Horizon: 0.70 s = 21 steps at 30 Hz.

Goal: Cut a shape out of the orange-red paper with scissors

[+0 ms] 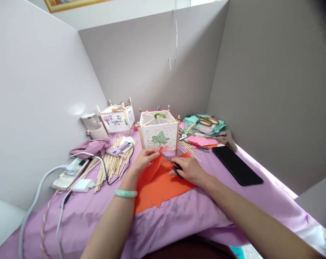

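I view paper before a lantern on the bench, sticks to the left, phone right.

- Cannot read any word, brand, number or sign in the frame.
- Noted on the right-hand panel of the left lantern, left of centre: dark, letter-like strokes; too small to read.
- Noted on the front of the centre lantern, mid-frame: small marks scattered around a green leaf drawing; cannot tell any characters among them.
- Noted on the power strip, lower left: dark patch; too small to identify as print.
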Available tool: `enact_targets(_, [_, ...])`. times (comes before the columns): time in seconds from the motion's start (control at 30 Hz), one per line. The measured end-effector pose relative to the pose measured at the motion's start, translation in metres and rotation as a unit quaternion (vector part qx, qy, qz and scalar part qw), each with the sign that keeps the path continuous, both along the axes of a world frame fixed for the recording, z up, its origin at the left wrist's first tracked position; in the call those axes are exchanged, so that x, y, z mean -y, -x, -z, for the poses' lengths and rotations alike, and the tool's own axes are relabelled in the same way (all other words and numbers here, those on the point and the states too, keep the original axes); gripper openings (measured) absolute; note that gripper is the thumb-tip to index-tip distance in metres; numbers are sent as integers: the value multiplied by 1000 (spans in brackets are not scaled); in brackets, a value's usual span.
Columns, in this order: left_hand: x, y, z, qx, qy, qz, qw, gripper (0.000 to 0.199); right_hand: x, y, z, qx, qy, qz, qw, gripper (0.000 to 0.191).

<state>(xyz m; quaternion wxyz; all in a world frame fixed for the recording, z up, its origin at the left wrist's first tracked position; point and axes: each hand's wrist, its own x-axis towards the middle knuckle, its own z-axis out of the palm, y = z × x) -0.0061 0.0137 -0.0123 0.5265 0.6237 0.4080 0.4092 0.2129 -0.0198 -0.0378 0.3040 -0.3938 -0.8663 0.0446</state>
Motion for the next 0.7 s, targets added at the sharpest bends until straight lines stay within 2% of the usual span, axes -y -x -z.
enact_targets(0.37, [-1,0,0,-2,-1,-4,1000,26,3,0,-3,3,-2,4,1000,39])
enact_targets(0.7, [2,-3,-4,-29,-13,20,999,23,1,1,-1,5,-3,-5,1000,45])
